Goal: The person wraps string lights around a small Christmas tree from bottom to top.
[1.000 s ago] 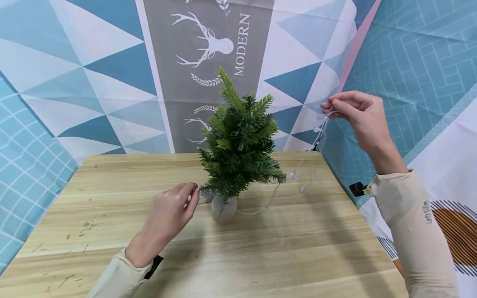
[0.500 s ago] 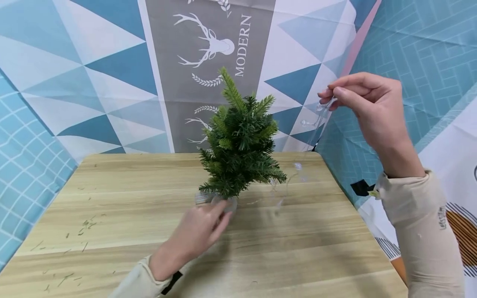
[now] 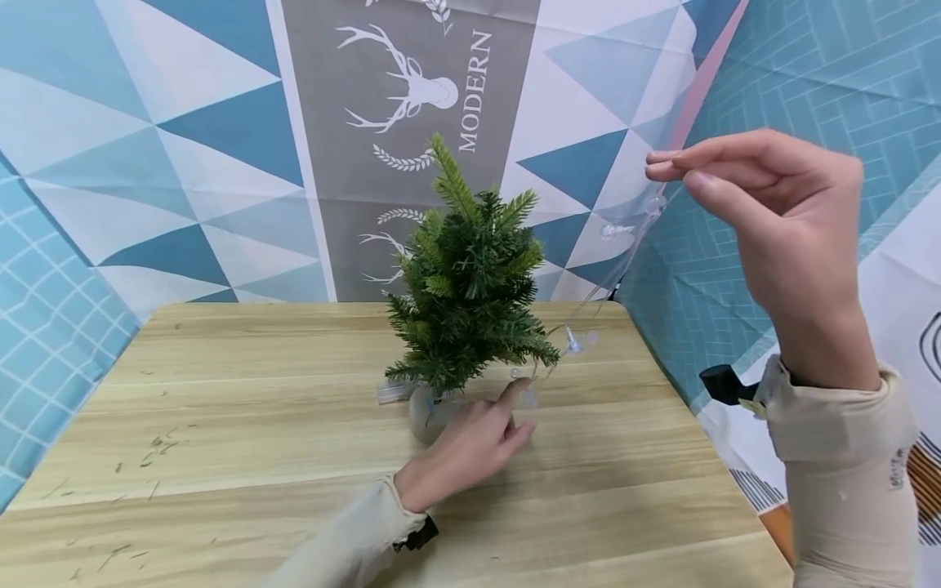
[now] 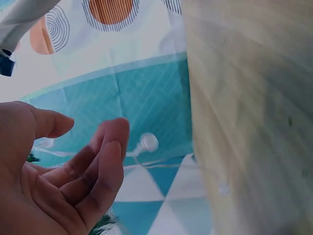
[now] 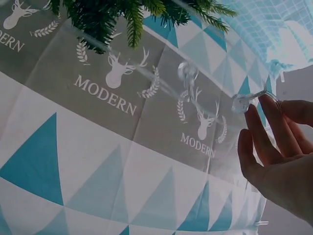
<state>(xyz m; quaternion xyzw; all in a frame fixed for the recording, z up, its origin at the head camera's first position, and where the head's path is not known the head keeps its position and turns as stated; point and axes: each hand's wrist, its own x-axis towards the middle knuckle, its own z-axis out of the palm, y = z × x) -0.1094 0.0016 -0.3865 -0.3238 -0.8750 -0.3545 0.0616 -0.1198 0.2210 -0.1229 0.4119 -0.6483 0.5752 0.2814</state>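
Head view: right hand [image 3: 801,229] is pinching clear, round-bulbed string lights [image 3: 573,340] aloft, presumably avoiding tangles; relaxed left hand [image 3: 470,443] is gripping nothing.

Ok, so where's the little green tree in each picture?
Head: the green tree stands in the middle.
Left wrist: just some green needles at the bottom edge, left of the middle, plus a speck farther left.
Right wrist: its branches poke in along the top edge.
Shared landmark: the blue-and-white triangle cloth behind.
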